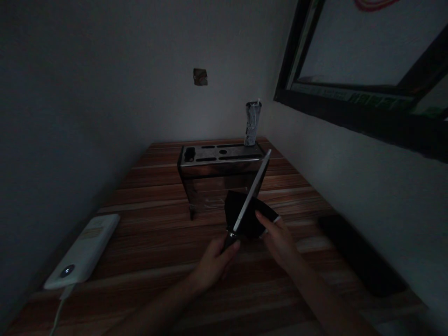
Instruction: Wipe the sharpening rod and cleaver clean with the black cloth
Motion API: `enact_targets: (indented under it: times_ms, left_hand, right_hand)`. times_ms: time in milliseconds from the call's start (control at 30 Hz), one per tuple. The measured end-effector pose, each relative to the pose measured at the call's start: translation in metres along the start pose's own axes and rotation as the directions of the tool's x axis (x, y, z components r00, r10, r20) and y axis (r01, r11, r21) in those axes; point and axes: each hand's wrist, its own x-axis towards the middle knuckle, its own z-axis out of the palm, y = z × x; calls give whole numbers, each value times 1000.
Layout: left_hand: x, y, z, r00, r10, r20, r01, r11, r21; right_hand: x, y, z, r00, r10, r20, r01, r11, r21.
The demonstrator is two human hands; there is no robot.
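A sharpening steel [252, 190] with a pale straight rod and dark handle points up and to the right. My left hand [212, 263] is closed around its handle, below a metal collar. My right hand [278, 240] grips the edge of a black cloth [241, 203] with a pale border, close behind the rod. Whether the cloth touches the rod cannot be made out. Beyond both hands stands a slotted knife rack [224, 153] with a metal top and dark sides. A patterned grey-and-white wrapped item [252, 123] stands upright at its right rear.
The wood-grain table [147, 242] narrows toward walls on both sides. On the left lies a white power bank [84, 249] with a cable [58, 315]. A long dark object [362, 254] lies along the right wall. A dark window frame [350, 112] hangs above it.
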Motion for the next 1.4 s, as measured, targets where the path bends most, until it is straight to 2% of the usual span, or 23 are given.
enact_targets:
  times_ms: [167,300,433,533,767,1000,1200,1400]
  left_hand:
    - [0,1,1,1000,-25,-1,25,1000,8]
    - [0,2,0,1000,-23,3,23,999,26]
    - [0,3,0,1000,-10,3,10,999,46]
    - [0,3,0,1000,-8,23,6,998,66]
    - [0,1,-1,999,17,39,-18,999,39]
    - [-2,3,1,999,27,21,-27,999,24]
    - [-5,0,1,997,-3,76,0,999,36]
    - [-8,0,3,999,1,44,-6,994,107]
  right_hand:
    - [4,7,-6,992,-101,82,110,987,-118]
    - [6,12,-11,983,-121,136,140,981,-137]
    - [5,10,-9,995,-77,72,86,987,-138]
    - [2,5,-4,999,-29,39,32,996,-79]
    - [2,0,-3,996,39,82,-37,999,-21]
    - [8,-4,-10,983,-14,182,18,1000,-21]
    - [7,-1,-7,986,-36,161,35,999,8]
    - [3,2,-3,995,-9,100,2,998,68]
